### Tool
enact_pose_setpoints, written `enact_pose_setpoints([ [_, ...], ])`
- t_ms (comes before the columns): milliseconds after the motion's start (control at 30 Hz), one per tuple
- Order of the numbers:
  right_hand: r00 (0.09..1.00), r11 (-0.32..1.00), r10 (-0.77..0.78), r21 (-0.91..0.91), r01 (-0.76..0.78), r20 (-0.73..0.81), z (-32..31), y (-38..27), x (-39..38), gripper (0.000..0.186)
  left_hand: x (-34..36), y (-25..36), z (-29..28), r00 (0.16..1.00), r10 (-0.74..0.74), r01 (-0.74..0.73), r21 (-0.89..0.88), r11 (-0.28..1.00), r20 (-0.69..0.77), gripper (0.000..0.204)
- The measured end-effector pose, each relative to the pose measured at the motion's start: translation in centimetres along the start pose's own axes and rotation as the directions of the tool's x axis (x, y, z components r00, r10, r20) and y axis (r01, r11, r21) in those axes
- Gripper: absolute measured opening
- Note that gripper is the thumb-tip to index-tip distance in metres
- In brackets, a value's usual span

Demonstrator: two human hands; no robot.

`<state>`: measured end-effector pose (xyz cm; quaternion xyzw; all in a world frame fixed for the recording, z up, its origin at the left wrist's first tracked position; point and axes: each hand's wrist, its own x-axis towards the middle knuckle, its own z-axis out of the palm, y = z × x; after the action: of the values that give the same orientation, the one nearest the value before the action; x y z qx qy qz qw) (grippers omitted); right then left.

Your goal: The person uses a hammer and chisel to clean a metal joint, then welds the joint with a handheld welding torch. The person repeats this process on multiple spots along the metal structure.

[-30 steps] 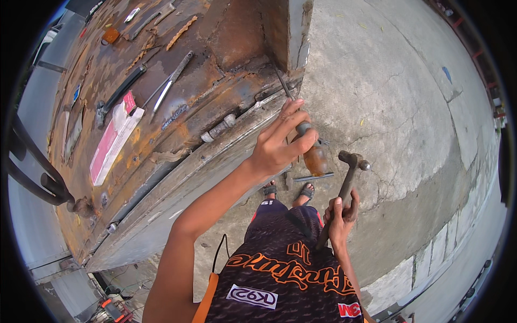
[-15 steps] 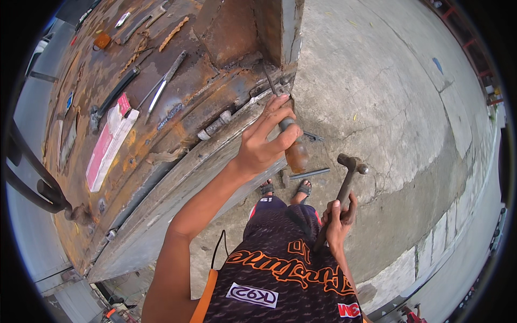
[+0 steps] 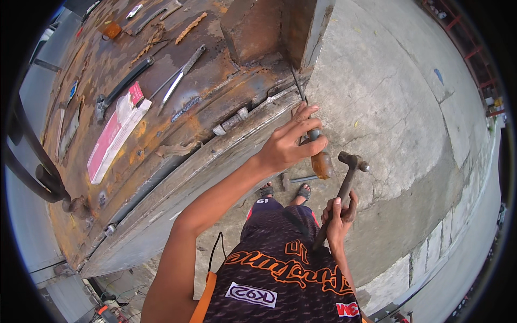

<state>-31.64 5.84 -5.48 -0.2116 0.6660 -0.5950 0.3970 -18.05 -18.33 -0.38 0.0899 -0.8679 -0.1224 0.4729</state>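
1. The left hand is closed around a screwdriver, fingers curled about its grey collar and shaft; the amber handle end juts out past the palm, on the side toward the right hand.
2. Beyond the left fingertips, the screwdriver's shaft runs to the foot of a rusty steel upright, its tip appearing to meet the corner joint there. How deep it sits cannot be told.
3. The right hand, lower and to the right of the left one, is wrapped around the shaft of a ball-peen hammer, head uppermost.
4. As to progress, the screwdriver looks placed at the joint, while the hammer head is apart from the amber handle, so no blow is landing. Rust shows around the corner; whether anything there has loosened is unclear.
5. Left of the left hand, on the rusty steel deck, lie a pink-and-white carton and a black-handled hammer, both untouched. Another hammer lies on the ground below that hand.
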Motion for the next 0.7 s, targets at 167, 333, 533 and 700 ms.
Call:
enact_pose_setpoints([
  [167,0.999,1.000,-0.021,-0.015,0.020,-0.038,0.8,0.3,-0.9,0.052,-0.1,-1.2,-2.5,0.959,-0.104,0.055,-0.185,0.981,-0.262,0.049],
  [333,1.000,1.000,-0.001,0.006,0.001,-0.010,1.2,0.4,-1.2,0.051,1.1,-0.6,-0.2,0.977,-0.076,0.067,-0.056,0.996,-0.197,0.045],
  [533,1.000,0.999,-0.027,-0.020,0.027,-0.002,1.5,0.3,-1.2,0.051,-0.1,-0.8,-3.0,0.918,-0.164,0.069,-0.260,0.963,-0.362,0.051],
  [700,1.000,1.000,-0.002,-0.025,0.001,-0.010,2.1,0.1,-1.4,0.051,0.8,-1.4,-0.7,0.896,-0.139,0.100,-0.113,0.989,-0.421,0.059],
])
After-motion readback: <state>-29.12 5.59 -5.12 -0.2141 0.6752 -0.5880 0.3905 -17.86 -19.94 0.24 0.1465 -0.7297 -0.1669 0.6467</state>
